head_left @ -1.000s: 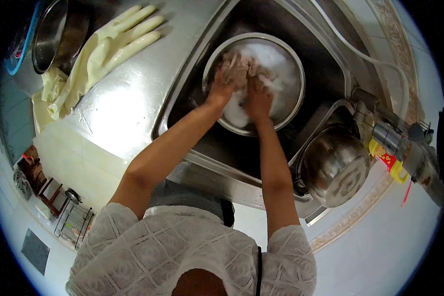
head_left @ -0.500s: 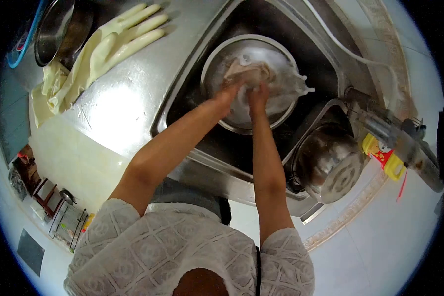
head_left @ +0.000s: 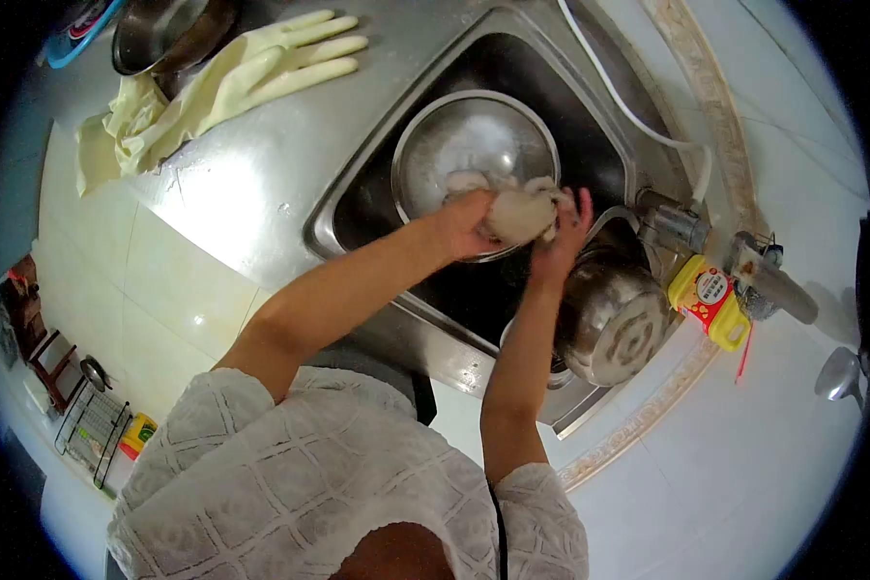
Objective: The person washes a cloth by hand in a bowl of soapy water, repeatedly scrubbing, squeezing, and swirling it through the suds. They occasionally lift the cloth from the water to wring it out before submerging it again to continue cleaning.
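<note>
A wet beige cloth [head_left: 519, 215] is bunched between my two hands above the near edge of a round metal basin [head_left: 404, 145]. My left hand [head_left: 469, 223] grips its left part, the fingers partly hidden behind the cloth. At the other end, my right hand [head_left: 559, 244] holds it with the fingertips pointing up. Cloudy water with some foam shows in the basin, which sits inside the dark steel sink [head_left: 590, 135].
Right of the sink bowl, a metal pot [head_left: 614, 319] lies tilted near the faucet [head_left: 675, 224]. A yellow-and-red container [head_left: 708, 300] stands behind it. Pale rubber gloves [head_left: 246, 82] lie on the steel counter [head_left: 251, 184], beside a dark pan [head_left: 169, 34]. A white hose [head_left: 628, 106] runs along the back.
Both hands have come up out of the foamy basin with the cloth and moved toward its near right edge. The camera view has shifted, and less foam shows in the basin.
</note>
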{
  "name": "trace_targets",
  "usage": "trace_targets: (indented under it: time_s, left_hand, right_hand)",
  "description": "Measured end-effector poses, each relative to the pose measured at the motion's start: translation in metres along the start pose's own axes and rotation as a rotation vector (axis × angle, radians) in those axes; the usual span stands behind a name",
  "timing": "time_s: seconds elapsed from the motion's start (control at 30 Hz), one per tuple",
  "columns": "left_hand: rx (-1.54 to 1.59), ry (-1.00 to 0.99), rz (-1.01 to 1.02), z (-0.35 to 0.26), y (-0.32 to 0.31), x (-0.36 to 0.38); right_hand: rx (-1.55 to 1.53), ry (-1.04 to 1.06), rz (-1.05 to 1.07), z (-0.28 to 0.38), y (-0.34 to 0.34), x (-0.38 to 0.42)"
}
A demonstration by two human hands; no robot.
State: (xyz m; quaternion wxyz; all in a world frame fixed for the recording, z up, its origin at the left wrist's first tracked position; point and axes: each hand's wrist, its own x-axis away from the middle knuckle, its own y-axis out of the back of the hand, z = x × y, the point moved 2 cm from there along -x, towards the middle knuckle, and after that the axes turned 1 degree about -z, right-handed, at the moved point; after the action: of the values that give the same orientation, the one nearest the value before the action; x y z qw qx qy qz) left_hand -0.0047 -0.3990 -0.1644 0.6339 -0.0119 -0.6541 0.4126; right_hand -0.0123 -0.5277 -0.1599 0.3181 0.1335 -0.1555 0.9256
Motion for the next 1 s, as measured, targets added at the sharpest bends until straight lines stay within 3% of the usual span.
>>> trace_targets:
  time_s: [0.03,0.1,0.17,0.23,0.3,0.33,0.37,0.43,0.53,0.57,0.63,0.7,0.77,0.8,0.87,0.9,0.97,1.0]
  left_hand:
    - [-0.007,-0.035,0.117,0.008,-0.008,0.006]
    - [-0.018,-0.082,0.242,0.011,-0.012,0.011]
    - [0.072,-0.024,0.370,0.013,-0.003,0.002]
    - [0.129,-0.021,0.359,0.010,0.001,0.012]
    - [0.186,0.102,0.412,0.009,-0.007,0.026]
    - [0.219,0.120,0.560,0.012,-0.006,0.019]
    - [0.181,0.082,0.493,0.012,-0.010,0.031]
    - [0.225,0.060,0.579,0.015,-0.008,0.029]
    - [0.144,0.122,0.637,0.007,-0.004,0.039]
    - [0.141,0.146,0.637,0.007,-0.004,0.041]
    - [-0.123,0.039,0.510,0.008,-0.006,0.044]
    - [-0.371,0.023,0.471,0.006,-0.001,0.033]
    - [-0.689,-0.122,0.419,-0.002,-0.009,0.052]
    - [-0.695,-0.108,0.427,-0.004,-0.007,0.040]
    - [-1.203,-0.536,0.201,-0.012,0.002,0.013]
    - [-1.203,-0.530,0.205,-0.016,-0.003,0.014]
    - [-1.686,-0.581,-0.150,-0.023,-0.010,0.016]
    - [-1.736,-0.688,-0.176,-0.022,-0.012,0.020]
  right_hand:
    - [-0.005,0.004,0.006,-0.024,0.012,-0.011]
    - [-0.358,-0.212,0.172,-0.078,0.036,-0.031]
    - [-0.388,-0.244,0.189,-0.059,0.014,-0.010]
    - [-0.433,-0.293,0.229,-0.062,0.008,0.004]
    - [-0.852,-0.484,0.160,-0.106,0.029,-0.006]
    - [-1.054,-0.590,0.117,-0.124,0.035,-0.014]
    - [-1.058,-0.605,0.149,-0.097,0.004,0.003]
    - [-0.797,-0.331,0.661,-0.036,-0.041,0.040]
    - [-0.875,-0.217,0.805,-0.025,-0.038,0.021]
    - [-0.869,-0.204,0.785,-0.026,-0.030,0.008]
    - [-0.454,-0.501,0.495,-0.041,-0.005,-0.013]
    - [-0.006,-0.335,0.350,0.024,-0.045,0.017]
    - [0.135,-0.234,0.419,0.020,-0.043,-0.007]
    - [0.137,-0.230,0.402,0.018,-0.046,-0.016]
    - [0.534,-0.056,0.429,0.016,-0.051,-0.027]
    - [0.535,-0.059,0.423,0.015,-0.055,-0.027]
    - [0.752,0.006,0.370,0.012,-0.063,-0.025]
    - [0.725,-0.023,0.421,0.005,-0.064,-0.026]
